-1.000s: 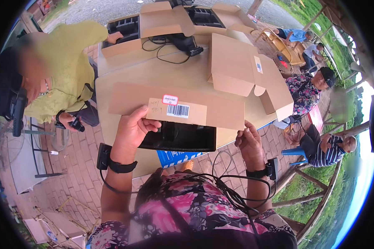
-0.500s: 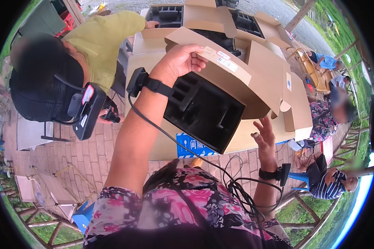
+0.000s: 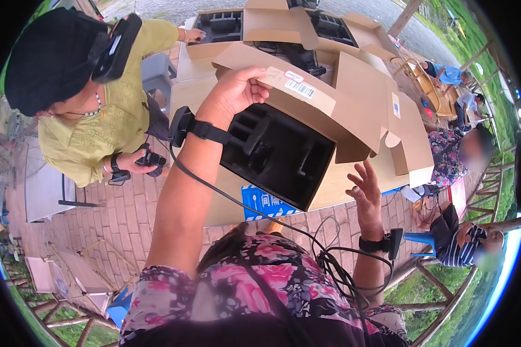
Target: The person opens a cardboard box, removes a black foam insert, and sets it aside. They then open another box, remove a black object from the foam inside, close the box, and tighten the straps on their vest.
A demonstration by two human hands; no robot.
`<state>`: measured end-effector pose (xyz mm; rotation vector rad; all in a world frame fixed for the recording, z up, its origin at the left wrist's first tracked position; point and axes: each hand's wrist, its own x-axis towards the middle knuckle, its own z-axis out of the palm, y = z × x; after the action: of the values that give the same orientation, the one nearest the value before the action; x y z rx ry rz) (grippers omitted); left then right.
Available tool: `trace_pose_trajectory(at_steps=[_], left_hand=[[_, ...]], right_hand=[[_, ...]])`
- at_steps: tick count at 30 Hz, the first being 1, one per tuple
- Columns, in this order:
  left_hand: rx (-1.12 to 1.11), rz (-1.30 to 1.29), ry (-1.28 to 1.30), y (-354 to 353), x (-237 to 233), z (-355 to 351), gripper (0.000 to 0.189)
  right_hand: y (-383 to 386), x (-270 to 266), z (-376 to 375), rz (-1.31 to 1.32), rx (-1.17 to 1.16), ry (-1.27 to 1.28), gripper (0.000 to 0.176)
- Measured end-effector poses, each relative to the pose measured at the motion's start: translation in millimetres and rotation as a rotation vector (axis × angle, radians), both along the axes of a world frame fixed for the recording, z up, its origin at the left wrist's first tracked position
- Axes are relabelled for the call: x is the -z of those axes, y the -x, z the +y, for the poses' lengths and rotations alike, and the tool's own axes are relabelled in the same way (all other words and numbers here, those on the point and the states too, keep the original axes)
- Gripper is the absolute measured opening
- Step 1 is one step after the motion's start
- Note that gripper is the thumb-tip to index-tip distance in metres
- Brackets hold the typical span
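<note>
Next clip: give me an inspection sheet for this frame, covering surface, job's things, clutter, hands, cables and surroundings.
Surface: tan table, largely covered by boxes.
Job's things: cardboard box tilted up with its opening toward the camera, black insert inside, barcode label on its flap.
Clutter: open boxes at the far end; blue sign at the near edge.
Hands: left hand grips the box flap by the label; right hand open, fingers spread, beside the box.
Cables: black cable runs from the left wrist strap to a bundle at the chest.
Surroundings: co-worker in a yellow-green top at left; brick paving; seated people at right.
</note>
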<state>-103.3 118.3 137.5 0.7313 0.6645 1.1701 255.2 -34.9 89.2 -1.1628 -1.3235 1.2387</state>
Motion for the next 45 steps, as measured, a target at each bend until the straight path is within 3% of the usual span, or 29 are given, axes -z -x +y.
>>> trace_pose_trajectory(at_steps=[15, 24, 27, 32, 38, 42, 45], left_hand=[[-0.071, -0.033, 0.009, 8.7, 18.2, -63.9, 0.017], [-0.088, -0.072, 0.028, 4.9, 21.3, -68.5, 0.015], [-0.100, -0.085, 0.044, 4.3, 22.9, -67.7, 0.017], [-0.096, -0.079, 0.067, 5.7, 22.9, -70.1, 0.020], [-0.093, -0.042, 0.072, 10.5, 25.7, -77.1, 0.018], [-0.083, -0.053, 0.113, 11.4, 29.5, -85.4, 0.019], [-0.076, -0.072, 0.121, 12.8, 35.4, -86.8, 0.022]], right_hand=[[6.6, -14.7, 15.4, -0.071, -0.002, -0.194, 0.091], [11.9, -19.1, 20.7, -0.111, -0.176, -0.239, 0.093], [15.9, -18.5, 23.4, -0.170, -0.090, -0.261, 0.093], [14.8, -1.8, 32.8, -0.488, 0.043, -0.229, 0.080], [-1.1, 16.6, 40.5, -0.227, -0.037, -0.191, 0.071], [-0.2, 9.0, 36.0, -0.292, -0.041, -0.213, 0.070], [0.7, 9.8, 34.6, -0.185, -0.064, -0.181, 0.071]])
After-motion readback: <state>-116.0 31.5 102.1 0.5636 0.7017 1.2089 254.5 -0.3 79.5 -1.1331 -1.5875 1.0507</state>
